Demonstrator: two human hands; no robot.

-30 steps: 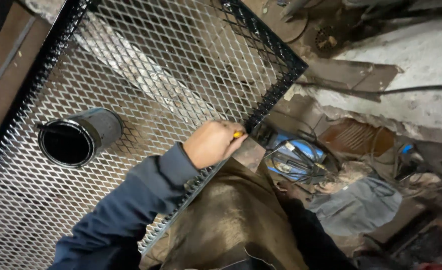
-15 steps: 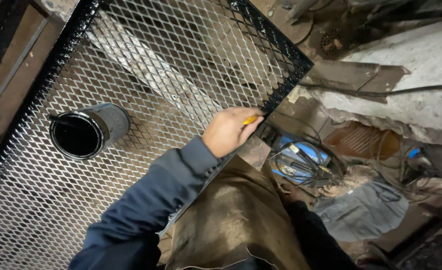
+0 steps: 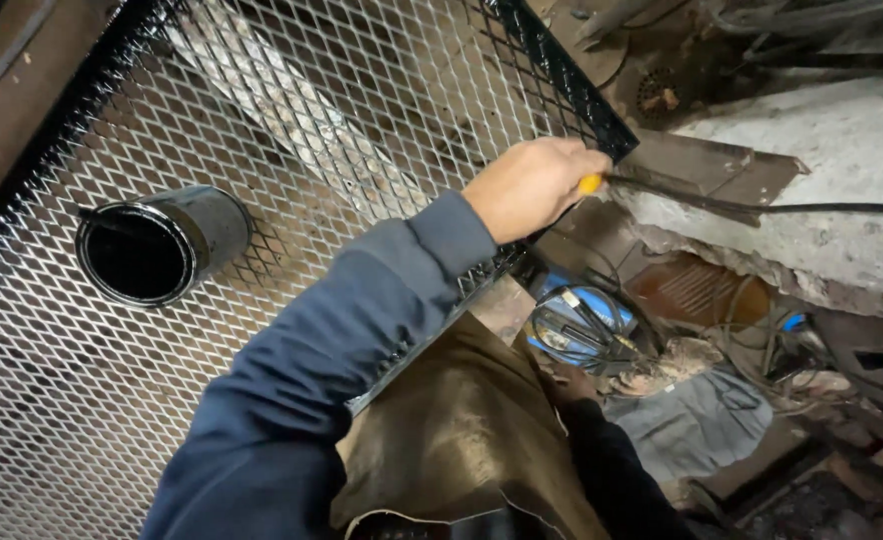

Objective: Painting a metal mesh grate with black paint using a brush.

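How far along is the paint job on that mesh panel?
Done: the frame edges in view look glossy black, up to the far corner. In hand: the left hand holds a yellow-handled brush at that corner. Left: the mesh itself looks bare silver. The open can of black paint sits on it.

The brush with the yellow handle [image 3: 590, 184] lies almost wholly hidden in a closed fist, only a short stub of yellow showing; its bristles cannot be seen; it sits right at the near corner of the mesh panel [image 3: 292, 150]; that panel is a large sheet of expanded metal with diamond openings, lying flat; its border frame [image 3: 562, 75] is glossy black and wet-looking along the right edge, the mesh inside pale grey.
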